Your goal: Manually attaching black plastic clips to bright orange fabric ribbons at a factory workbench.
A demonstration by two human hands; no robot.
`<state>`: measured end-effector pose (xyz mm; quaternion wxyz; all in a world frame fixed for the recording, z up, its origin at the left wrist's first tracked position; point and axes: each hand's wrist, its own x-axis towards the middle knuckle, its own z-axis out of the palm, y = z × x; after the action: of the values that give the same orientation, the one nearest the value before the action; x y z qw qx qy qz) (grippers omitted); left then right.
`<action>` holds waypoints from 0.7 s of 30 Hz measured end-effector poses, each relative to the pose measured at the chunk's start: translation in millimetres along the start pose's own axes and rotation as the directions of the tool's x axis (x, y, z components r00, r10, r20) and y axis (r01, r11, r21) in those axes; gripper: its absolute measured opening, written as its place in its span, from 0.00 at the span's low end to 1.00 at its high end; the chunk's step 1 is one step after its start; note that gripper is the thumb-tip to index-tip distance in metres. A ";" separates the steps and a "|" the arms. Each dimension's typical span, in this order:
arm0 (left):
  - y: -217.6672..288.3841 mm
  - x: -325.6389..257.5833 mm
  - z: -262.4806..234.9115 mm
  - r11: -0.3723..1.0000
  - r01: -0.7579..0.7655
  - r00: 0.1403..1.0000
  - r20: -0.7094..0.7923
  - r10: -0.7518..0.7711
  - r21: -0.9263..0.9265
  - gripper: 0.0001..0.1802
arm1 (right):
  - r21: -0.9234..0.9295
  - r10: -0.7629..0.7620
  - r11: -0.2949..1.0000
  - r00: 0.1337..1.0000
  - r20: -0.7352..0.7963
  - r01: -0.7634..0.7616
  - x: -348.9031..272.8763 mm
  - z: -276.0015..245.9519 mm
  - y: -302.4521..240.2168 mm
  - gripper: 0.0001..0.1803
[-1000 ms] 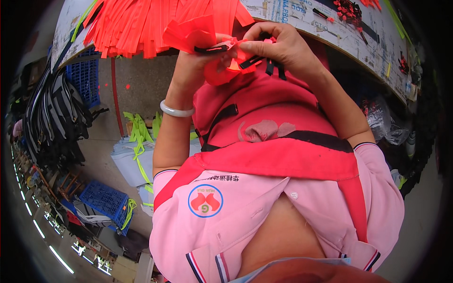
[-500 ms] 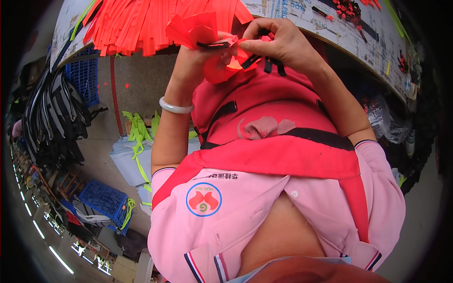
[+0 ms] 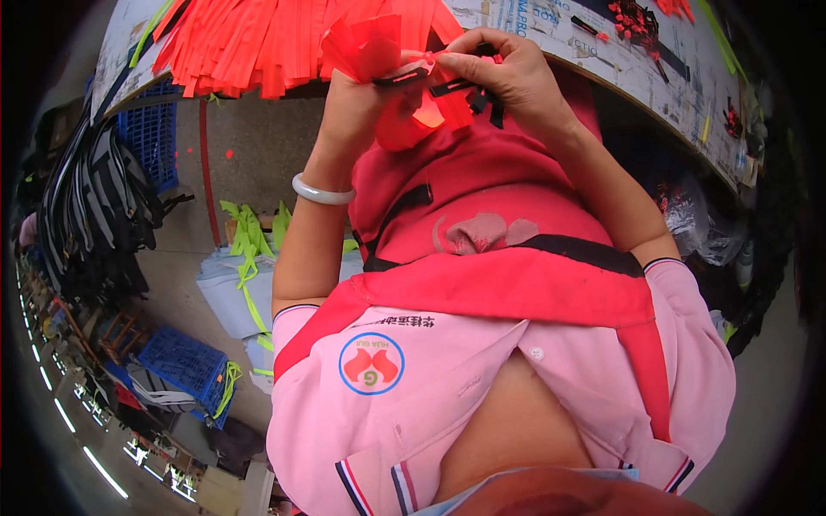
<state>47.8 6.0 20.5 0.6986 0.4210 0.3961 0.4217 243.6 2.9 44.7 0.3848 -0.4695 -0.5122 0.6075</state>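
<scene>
My left hand (image 3: 353, 110) is closed around a bright orange-red fabric strip (image 3: 368, 47), which fans up above the fingers and hangs in a loop below them. A short black tab (image 3: 402, 77) crosses the strip at the fingertips. My right hand (image 3: 527, 86) meets it there, thumb and forefinger pinched at the strip's end. Several more black tabs (image 3: 453, 87) with small red ends stick out from the right palm. The exact join between the two hands is too small to make out.
Many orange-red strips (image 3: 232, 52) overhang the front edge of the table (image 3: 594, 56). Loose black and red tabs (image 3: 637, 24) lie at its right. Black-grey straps (image 3: 95, 206) hang at the left, near blue crates (image 3: 185, 361). Yellow-green strips (image 3: 249, 249) lie on the floor.
My left hand has shifted slightly right with the strip. The black tabs in my right hand have turned and sit closer together; both hands stay joined at the strip's end.
</scene>
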 end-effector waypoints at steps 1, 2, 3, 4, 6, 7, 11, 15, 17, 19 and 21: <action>0.3 -1.1 3.7 0.999 -0.040 0.998 -0.045 0.040 0.008 0.08 | -0.004 -0.003 1.000 1.000 0.001 0.003 -0.9 3.2 4.6 0.09; -2.1 -1.5 5.7 0.999 -0.045 0.998 -0.045 0.045 0.007 0.08 | 0.075 -0.033 0.997 0.999 -0.025 0.035 -1.6 6.1 10.3 0.10; -6.5 -3.9 5.8 0.998 -0.054 0.997 -0.052 0.053 -0.017 0.08 | 0.155 -0.059 0.986 0.997 -0.050 0.066 -2.3 9.6 11.8 0.10; -8.9 -5.7 5.4 0.997 -0.063 0.996 -0.059 0.061 -0.041 0.08 | 0.118 -0.057 0.991 0.997 -0.051 0.063 -5.6 12.4 5.7 0.11; -9.9 -8.7 1.5 0.993 -0.113 0.992 -0.043 0.115 0.034 0.09 | 0.095 -0.100 0.990 0.995 -0.009 0.101 -3.0 9.8 5.7 0.10; -10.4 -9.7 0.5 0.981 -0.161 0.986 -0.020 0.164 0.108 0.09 | 0.074 -0.141 0.988 0.990 0.030 0.138 -2.2 8.4 6.1 0.10; -8.9 -8.1 2.7 0.904 -0.318 0.948 0.071 0.311 0.285 0.11 | -0.014 -0.176 0.984 0.982 0.073 0.178 -3.2 5.5 2.7 0.10; -15.3 -5.8 3.0 0.883 -0.362 0.929 0.037 0.368 0.299 0.12 | -0.350 -0.384 0.851 0.918 0.098 0.393 0.2 6.3 4.2 0.11; -17.1 -4.5 1.6 0.888 -0.383 0.919 0.007 0.394 0.255 0.12 | -0.365 -0.426 0.826 0.900 0.095 0.429 1.3 6.5 4.5 0.11; -16.9 -4.0 -3.6 0.866 -0.374 0.926 0.086 0.367 0.332 0.11 | -0.422 -0.417 0.798 0.900 0.129 0.431 2.6 4.5 3.5 0.11; -15.0 -3.7 -2.4 0.883 -0.351 0.936 0.088 0.341 0.313 0.11 | -0.422 -0.417 0.797 0.899 0.136 0.433 3.5 4.5 0.8 0.10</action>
<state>48.3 -1.1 6.6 0.5395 0.6003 0.3677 0.4620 238.3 4.9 43.4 0.3853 -0.4064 -0.7354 0.3816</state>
